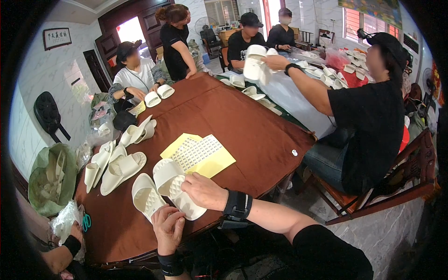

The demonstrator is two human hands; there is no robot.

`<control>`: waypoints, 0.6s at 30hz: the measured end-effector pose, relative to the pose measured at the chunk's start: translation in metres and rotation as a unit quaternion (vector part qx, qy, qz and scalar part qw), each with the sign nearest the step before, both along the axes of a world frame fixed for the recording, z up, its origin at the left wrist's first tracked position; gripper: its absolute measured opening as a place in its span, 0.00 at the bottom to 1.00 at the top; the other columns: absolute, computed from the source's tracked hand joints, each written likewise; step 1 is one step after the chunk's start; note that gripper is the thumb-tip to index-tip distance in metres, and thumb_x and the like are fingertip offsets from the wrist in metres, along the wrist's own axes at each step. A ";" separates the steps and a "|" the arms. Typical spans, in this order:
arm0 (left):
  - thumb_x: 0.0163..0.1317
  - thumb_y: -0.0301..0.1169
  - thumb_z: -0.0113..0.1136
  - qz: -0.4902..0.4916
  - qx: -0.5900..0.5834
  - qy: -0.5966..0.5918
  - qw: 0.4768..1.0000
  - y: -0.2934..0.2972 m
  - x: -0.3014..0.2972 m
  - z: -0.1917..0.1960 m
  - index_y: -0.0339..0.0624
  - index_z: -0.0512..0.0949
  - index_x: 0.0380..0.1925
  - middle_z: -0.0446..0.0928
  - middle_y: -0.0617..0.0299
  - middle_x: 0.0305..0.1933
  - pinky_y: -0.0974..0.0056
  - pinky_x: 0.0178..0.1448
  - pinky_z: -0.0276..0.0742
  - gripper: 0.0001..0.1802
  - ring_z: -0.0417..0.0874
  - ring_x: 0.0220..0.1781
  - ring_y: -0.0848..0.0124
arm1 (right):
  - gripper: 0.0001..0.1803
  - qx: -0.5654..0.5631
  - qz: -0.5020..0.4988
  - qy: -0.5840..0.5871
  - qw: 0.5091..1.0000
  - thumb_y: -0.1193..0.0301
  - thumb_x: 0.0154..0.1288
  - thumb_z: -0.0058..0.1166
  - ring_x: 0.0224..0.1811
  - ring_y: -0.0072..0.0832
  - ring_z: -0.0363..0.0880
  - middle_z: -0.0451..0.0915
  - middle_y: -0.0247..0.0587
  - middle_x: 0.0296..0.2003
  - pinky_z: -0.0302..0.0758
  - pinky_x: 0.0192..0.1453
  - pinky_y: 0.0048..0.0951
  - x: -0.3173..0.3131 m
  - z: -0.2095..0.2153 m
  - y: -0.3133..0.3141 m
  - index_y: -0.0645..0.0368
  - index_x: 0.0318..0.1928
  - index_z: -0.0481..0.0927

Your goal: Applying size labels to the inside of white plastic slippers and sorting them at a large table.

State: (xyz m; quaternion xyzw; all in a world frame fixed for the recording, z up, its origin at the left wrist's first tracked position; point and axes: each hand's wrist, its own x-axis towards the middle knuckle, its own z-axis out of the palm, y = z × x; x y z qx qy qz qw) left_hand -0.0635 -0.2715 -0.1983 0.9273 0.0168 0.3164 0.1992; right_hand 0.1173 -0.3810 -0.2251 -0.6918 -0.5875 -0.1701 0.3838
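Two white slide slippers lie side by side at the near edge of the brown table. My left hand (168, 225) is at the heel of the left slipper (144, 193), fingers bent and pressed together; anything under them is hidden. Over the right slipper (169, 175), my right hand (204, 191) has its fingers bunched at the edge of the textured insole. Whatever they pinch is too small to make out. Just beyond the slippers lie yellow sheets (219, 163) topped by a white sheet of small printed stickers (198, 151).
More white slippers (122, 171) stand to the left. Teal scissors (86, 222) lie near another person's hand (76, 232) at lower left. A green sack (52, 179) stands beside the table. Across it, a person handles slippers (152, 99); at right, a seated person lifts a pair (255, 63).
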 end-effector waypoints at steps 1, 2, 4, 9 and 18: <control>0.55 0.29 0.65 0.000 0.000 0.000 1.000 0.000 0.000 0.000 0.46 0.84 0.33 0.79 0.62 0.40 0.54 0.59 0.64 0.05 0.76 0.53 0.57 | 0.05 0.000 0.000 0.000 1.000 0.77 0.56 0.49 0.43 0.44 0.72 0.73 0.48 0.37 0.72 0.48 0.40 0.000 0.001 0.000 0.64 0.35 0.74; 0.55 0.30 0.65 0.001 0.000 0.001 1.000 0.000 -0.001 0.000 0.46 0.84 0.33 0.79 0.62 0.40 0.54 0.59 0.64 0.06 0.76 0.53 0.57 | 0.05 0.002 0.001 -0.002 1.000 0.77 0.56 0.49 0.43 0.44 0.72 0.73 0.48 0.37 0.72 0.48 0.40 -0.001 0.002 -0.001 0.64 0.34 0.74; 0.55 0.30 0.65 0.001 0.000 0.002 1.000 0.000 0.000 -0.001 0.46 0.83 0.33 0.79 0.62 0.40 0.54 0.60 0.64 0.06 0.76 0.53 0.57 | 0.05 0.004 0.001 -0.004 1.000 0.77 0.57 0.49 0.43 0.44 0.72 0.73 0.48 0.37 0.72 0.48 0.40 -0.001 0.002 -0.001 0.64 0.34 0.74; 0.55 0.31 0.65 -0.001 0.003 0.005 1.000 -0.002 0.000 0.002 0.46 0.83 0.33 0.79 0.61 0.41 0.54 0.60 0.64 0.06 0.75 0.53 0.56 | 0.04 0.010 0.000 -0.006 1.000 0.76 0.60 0.50 0.41 0.44 0.73 0.73 0.46 0.36 0.72 0.47 0.39 0.001 -0.001 0.000 0.61 0.36 0.75; 0.54 0.31 0.65 -0.001 0.004 0.008 1.000 -0.001 -0.001 0.001 0.47 0.84 0.36 0.78 0.61 0.41 0.53 0.60 0.64 0.09 0.75 0.53 0.56 | 0.04 -0.003 0.000 -0.001 1.000 0.76 0.60 0.50 0.43 0.44 0.73 0.73 0.47 0.36 0.73 0.48 0.40 0.002 -0.001 0.000 0.62 0.36 0.75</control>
